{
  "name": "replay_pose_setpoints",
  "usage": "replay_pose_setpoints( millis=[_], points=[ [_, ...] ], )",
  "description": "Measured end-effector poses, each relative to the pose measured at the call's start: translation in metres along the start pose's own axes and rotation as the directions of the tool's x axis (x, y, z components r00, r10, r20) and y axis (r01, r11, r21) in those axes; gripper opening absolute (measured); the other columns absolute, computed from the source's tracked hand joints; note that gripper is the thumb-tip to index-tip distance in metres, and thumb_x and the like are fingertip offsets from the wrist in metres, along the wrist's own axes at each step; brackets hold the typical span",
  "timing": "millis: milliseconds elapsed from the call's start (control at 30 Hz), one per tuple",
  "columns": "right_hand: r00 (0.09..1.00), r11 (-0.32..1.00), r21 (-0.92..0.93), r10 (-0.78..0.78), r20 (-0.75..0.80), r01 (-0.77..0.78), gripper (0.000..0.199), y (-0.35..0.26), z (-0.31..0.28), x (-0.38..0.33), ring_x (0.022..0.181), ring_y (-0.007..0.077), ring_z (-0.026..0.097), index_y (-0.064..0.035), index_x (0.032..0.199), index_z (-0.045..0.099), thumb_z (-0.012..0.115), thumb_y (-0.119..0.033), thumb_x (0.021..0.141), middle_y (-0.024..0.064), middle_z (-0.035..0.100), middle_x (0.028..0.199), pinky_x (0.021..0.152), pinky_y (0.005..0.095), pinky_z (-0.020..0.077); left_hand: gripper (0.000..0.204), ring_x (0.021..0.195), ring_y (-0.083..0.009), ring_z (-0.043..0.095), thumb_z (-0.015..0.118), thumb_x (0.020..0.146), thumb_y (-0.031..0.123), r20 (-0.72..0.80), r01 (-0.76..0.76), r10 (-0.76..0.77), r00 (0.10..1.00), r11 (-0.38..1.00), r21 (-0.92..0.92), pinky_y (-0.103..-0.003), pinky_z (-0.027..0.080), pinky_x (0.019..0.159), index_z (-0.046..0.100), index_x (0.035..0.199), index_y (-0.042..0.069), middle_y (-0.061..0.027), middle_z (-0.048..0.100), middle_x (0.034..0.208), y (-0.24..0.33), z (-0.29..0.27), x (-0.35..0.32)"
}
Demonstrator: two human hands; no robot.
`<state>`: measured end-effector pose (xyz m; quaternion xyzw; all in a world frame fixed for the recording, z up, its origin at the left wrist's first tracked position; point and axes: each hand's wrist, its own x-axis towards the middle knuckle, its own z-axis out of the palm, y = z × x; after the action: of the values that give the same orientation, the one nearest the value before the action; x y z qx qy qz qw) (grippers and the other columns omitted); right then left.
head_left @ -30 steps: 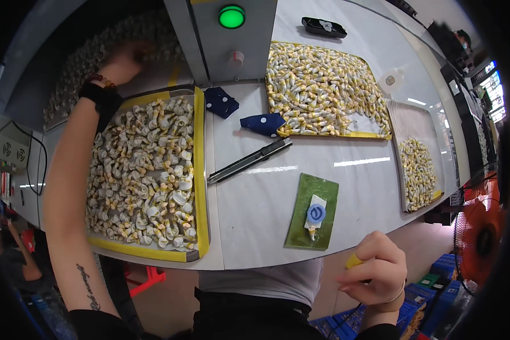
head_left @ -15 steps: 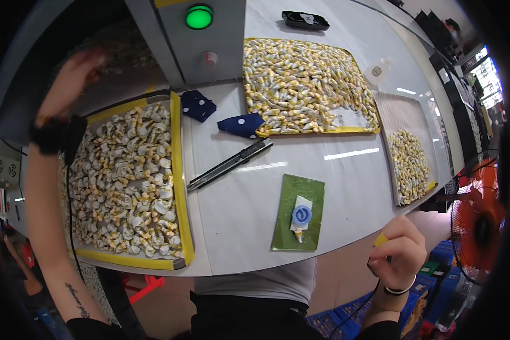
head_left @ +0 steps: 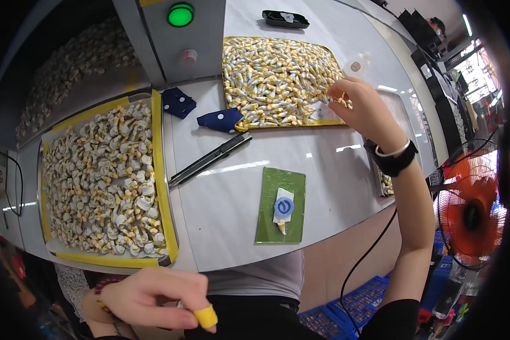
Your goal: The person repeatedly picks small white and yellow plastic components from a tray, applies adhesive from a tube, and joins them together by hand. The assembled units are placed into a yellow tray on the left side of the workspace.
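Note:
My left hand [head_left: 158, 297] is low, in front of the table edge. A yellow wrap [head_left: 206, 317] covers one fingertip. Its thumb and fingers are closed in a pinch; a tiny pale bit shows there, too small to name. My right hand [head_left: 365, 107] reaches over the right end of the far tray [head_left: 289, 125], its fingers pinched among small yellow-and-white cone-shaped pieces [head_left: 277, 79]. Whether it holds one is hidden. On the table between my arms lies a green mat [head_left: 294, 231] with a blue round piece [head_left: 284, 207] and one cone-shaped piece [head_left: 282, 228].
A yellow-edged tray [head_left: 167, 226] of curled whitish pieces stands at the left, beside a grey machine with a lit green button [head_left: 180, 15]. Dark blue dotted cloths [head_left: 178, 103] and a black bar-shaped tool [head_left: 209, 158] lie mid-table. An orange fan [head_left: 471, 215] stands at the right.
My left hand has come back from the machine at the far left to below the table edge. My right hand has moved up from the lower right to the far tray. The view has shifted slightly.

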<state>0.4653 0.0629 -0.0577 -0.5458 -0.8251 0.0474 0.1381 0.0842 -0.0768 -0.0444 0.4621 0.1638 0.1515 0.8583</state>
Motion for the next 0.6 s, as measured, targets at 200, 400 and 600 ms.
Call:
replay_pose_setpoints(
  millis=[200, 400, 600],
  points=[
    [0.997, 0.997, 0.031, 0.066, 0.048, -0.067, 0.008, -0.006, 0.016, 0.012, 0.074, 0.0328, 0.057, 0.0004, 0.079, 0.058, 0.060, -0.006, 0.074, 0.0161, 0.058, 0.073, 0.068, 0.0391, 0.0455, 0.024, 0.076, -0.0140, 0.049, 0.062, 0.087, 0.020, -0.332, -0.256, 0.138, 0.933, 0.903, -0.345, -0.023, 0.036, 0.066, 0.062, 0.095, -0.003, -0.0064, 0.052, 0.083, -0.047, 0.015, 0.000],
    [1.000, 0.999, -0.033, 0.020, 0.005, -0.020, 0.006, -0.008, 0.018, 0.004, 0.072, 0.0320, 0.056, -0.0002, 0.079, 0.055, 0.056, -0.003, 0.074, 0.0151, 0.056, 0.072, 0.067, 0.0394, 0.0449, 0.039, 0.077, -0.0136, 0.053, 0.052, 0.092, 0.024, -0.352, -0.174, 0.023, 0.936, 0.898, -0.403, -0.023, 0.039, 0.069, 0.052, 0.116, -0.007, -0.0077, 0.055, 0.088, -0.057, 0.023, 0.010],
    [0.999, 0.957, 0.284, -0.040, -0.037, 0.049, 0.013, -0.043, -0.005, -0.008, 0.067, 0.0201, 0.057, -0.0015, 0.088, 0.063, 0.057, 0.002, 0.076, 0.0094, 0.058, 0.073, 0.061, 0.0293, 0.0462, 0.053, 0.073, -0.0104, 0.057, 0.061, 0.086, 0.037, -0.320, -0.277, 0.155, 0.935, 0.881, -0.384, -0.019, 0.044, 0.064, 0.054, 0.113, -0.008, -0.0068, 0.059, 0.085, -0.072, 0.017, 0.017]
  ],
)
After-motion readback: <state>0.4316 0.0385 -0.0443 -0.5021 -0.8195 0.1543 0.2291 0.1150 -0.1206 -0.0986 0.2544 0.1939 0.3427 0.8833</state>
